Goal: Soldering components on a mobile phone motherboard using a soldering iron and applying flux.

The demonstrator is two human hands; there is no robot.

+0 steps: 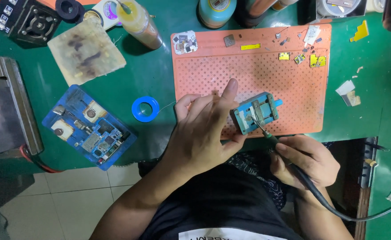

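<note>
The right hand (309, 161) is closed around the dark handle of a soldering iron (278, 141), fingers wrapped together on it, with its black cable trailing off toward 4 o'clock. The iron's thin tip points toward 11 o'clock and meets the small blue clamp (257, 112), landing on the piece fixed in its middle.

The left hand (206, 129) sits just at 9 o'clock of the clamp, fingers loosely spread and the forefinger raised toward 12 o'clock. Its thumb edge touches the clamp's near left corner; whether it also pinches anything fine between the fingers cannot be told — they are too blurred.

The clamp rests on the lower part of an orange perforated mat (293, 80), close to its near edge. Along the mat's far edge, at 12 to 1 o'clock, lie small yellow scraps (284, 56) and tiny metal chips.

Out at 9 o'clock from the left hand, on the green table (153, 75), lies a blue spool of wire (145, 109), its thin strand running toward the hand. Farther at 9 o'clock is a blue tray holding a circuit board (91, 129). At 10 o'clock sits a stained sponge pad (86, 51), and beside it a yellow bottle (140, 22) lying tilted.
</note>
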